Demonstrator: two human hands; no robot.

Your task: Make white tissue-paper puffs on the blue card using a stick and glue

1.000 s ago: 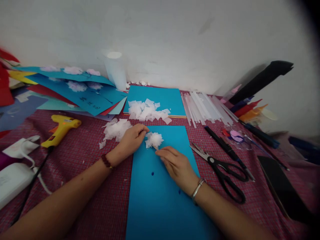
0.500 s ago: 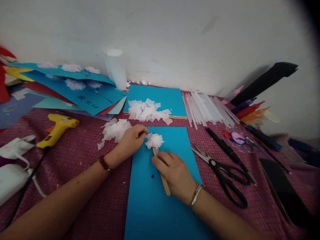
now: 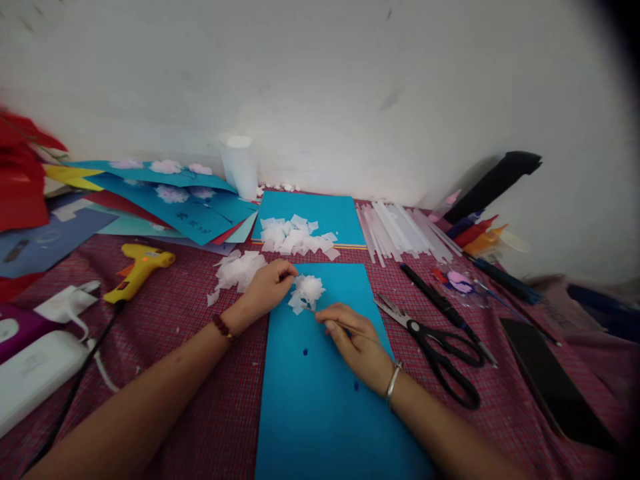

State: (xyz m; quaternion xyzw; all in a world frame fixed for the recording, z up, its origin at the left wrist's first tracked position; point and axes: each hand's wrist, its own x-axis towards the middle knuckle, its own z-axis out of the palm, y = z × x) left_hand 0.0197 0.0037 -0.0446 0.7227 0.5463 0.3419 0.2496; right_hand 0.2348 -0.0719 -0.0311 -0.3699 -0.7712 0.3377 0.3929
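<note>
A ruffled white paper cluster point(image 3: 307, 289), like a flower, lies near the top of a blue sheet of paper point(image 3: 295, 413). Pinched fingers of my left hand point(image 3: 270, 288) are at the cluster's upper left edge; what is between them is too small to make out. My right hand point(image 3: 357, 340) grips a wooden craft stick point(image 3: 350, 326), turned edge-on, with its tip at the cluster's lower edge. Two small dark blue spots show lower on the sheet. Left of my left hand lies a pile of white paper scraps point(image 3: 239, 270).
More scraps lie on a blue paper stack point(image 3: 315, 207) behind. To the right are scissors point(image 3: 425, 340), a black pen-like tool point(image 3: 440, 300), glue sticks point(image 3: 400, 227) and a phone point(image 3: 555, 380). A yellow glue gun point(image 3: 135, 270) and white power strip point(image 3: 43, 373) are left.
My right hand has rolled the craft stick from its flat side onto its edge, and its tip sits at the cluster's lower edge. My left hand stays beside the cluster. The view has shifted.
</note>
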